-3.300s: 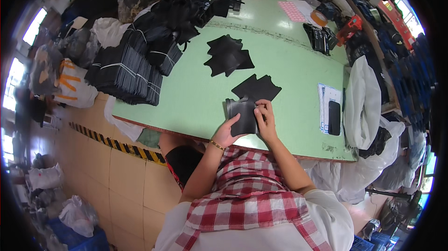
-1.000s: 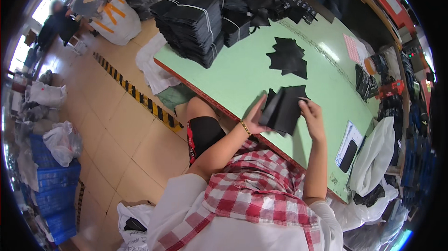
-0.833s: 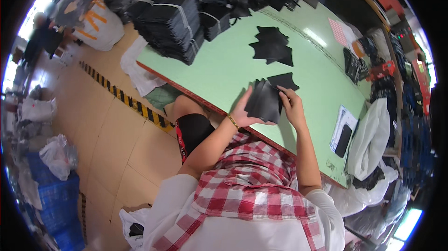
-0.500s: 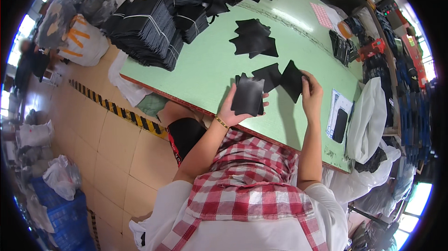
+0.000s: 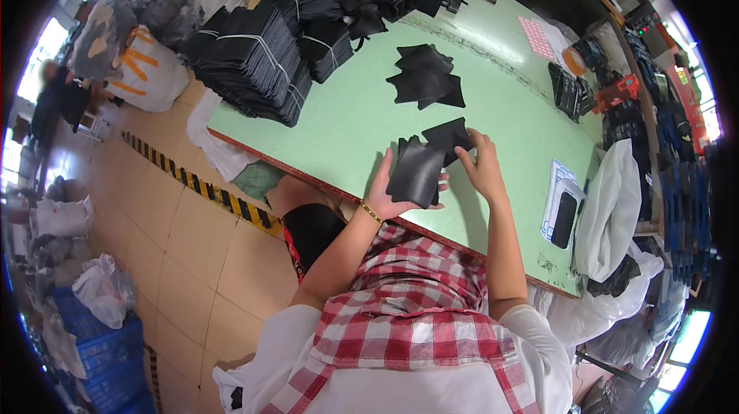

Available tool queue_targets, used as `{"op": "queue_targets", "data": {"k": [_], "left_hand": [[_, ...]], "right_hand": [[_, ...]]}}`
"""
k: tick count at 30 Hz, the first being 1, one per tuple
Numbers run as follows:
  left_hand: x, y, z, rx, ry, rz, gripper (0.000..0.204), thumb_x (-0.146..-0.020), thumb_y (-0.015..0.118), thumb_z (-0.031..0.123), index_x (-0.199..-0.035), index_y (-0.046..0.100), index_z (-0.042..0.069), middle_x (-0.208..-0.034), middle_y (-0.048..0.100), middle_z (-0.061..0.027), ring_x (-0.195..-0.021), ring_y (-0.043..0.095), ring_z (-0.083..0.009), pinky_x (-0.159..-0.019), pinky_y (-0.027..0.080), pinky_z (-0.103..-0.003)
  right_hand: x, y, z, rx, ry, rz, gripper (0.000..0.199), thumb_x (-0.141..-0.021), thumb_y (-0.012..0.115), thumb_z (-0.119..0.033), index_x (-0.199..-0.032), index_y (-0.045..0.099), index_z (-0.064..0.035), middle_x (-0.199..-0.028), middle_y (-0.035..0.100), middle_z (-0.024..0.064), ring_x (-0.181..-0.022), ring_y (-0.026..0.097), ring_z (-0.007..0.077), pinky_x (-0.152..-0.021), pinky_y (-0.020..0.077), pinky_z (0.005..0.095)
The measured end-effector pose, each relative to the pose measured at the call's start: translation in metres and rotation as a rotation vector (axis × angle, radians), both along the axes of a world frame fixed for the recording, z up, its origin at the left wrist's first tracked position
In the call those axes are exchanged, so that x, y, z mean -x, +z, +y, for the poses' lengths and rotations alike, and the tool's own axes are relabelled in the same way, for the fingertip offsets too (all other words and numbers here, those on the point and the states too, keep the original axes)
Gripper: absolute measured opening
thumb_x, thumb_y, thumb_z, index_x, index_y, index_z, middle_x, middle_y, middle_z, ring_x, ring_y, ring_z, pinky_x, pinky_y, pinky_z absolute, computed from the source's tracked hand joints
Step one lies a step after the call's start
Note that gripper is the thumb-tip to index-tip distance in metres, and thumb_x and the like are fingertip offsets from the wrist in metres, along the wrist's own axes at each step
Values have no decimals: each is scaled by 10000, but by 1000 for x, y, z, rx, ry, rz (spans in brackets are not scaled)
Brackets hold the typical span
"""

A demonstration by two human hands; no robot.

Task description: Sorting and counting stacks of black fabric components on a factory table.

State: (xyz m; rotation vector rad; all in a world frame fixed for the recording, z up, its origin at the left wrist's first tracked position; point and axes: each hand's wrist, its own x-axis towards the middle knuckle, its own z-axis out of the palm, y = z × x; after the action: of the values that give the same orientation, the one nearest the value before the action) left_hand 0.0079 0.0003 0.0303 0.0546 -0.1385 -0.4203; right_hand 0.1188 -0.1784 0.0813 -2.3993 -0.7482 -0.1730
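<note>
My left hand (image 5: 380, 193), palm up, grips a small stack of thin black cut pieces (image 5: 416, 176) that look like leather or synthetic sheet. The top piece lies slightly askew over the others. Just beyond and to the right is another black piece (image 5: 445, 135) with pointed corners. My right hand (image 5: 483, 169) has its thumb and fingers on that piece's right edge. Farther up the green table (image 5: 354, 117), several similar black pieces lie in a loose, overlapping pile (image 5: 427, 77).
Large tied bundles of black pieces (image 5: 250, 63) fill the table's far left. A phone (image 5: 563, 220) rests on papers at the right, beside a white plastic bag (image 5: 608, 210). A black-and-yellow floor stripe (image 5: 200, 183) runs left of the table.
The piece my right hand held up at the right now appears on the left hand's stack. My right hand has moved left to the piece that lay on the table.
</note>
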Motion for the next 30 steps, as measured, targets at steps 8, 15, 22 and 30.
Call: {"op": "queue_targets", "data": {"k": [8, 15, 22, 30], "left_hand": [[-1, 1, 1, -94, 9, 73, 833, -828, 355, 730, -1440, 256, 172, -1381, 395, -170, -1219, 411, -473, -930, 269, -750], [-2, -1, -2, -128, 68, 13, 784, -864, 285, 704, -1430, 264, 161, -1366, 418, -138, -1196, 463, -410, -945, 401, -622], [-1, -3, -1, -63, 61, 64, 706, -908, 330, 629, -1419, 289, 143, -1369, 405, -194, -1215, 444, -407, -997, 359, -610], [0, 9, 2, -14, 123, 263, 703, -887, 363, 645, -1406, 342, 171, -1395, 408, -136, -1267, 394, -397, -975, 256, -725]], "right_hand": [[-46, -34, -6, 141, -279, 232, 669, -711, 757, -433, -1128, 545, 45, -1129, 526, 204, -1060, 498, 345, -864, 446, 415], [-54, -48, -10, 221, -238, 232, 495, -712, 768, -371, -976, 595, 11, -943, 592, 149, -895, 575, 288, -746, 470, 388], [-31, 2, -19, -582, -179, 353, 138, -871, 616, -87, -939, 550, 13, -682, 538, -1, -606, 505, 70, -557, 424, 222], [8, 50, 7, -668, 202, 852, 97, -880, 610, -64, -945, 542, -38, -679, 453, -81, -639, 434, 9, -594, 379, 184]]}}
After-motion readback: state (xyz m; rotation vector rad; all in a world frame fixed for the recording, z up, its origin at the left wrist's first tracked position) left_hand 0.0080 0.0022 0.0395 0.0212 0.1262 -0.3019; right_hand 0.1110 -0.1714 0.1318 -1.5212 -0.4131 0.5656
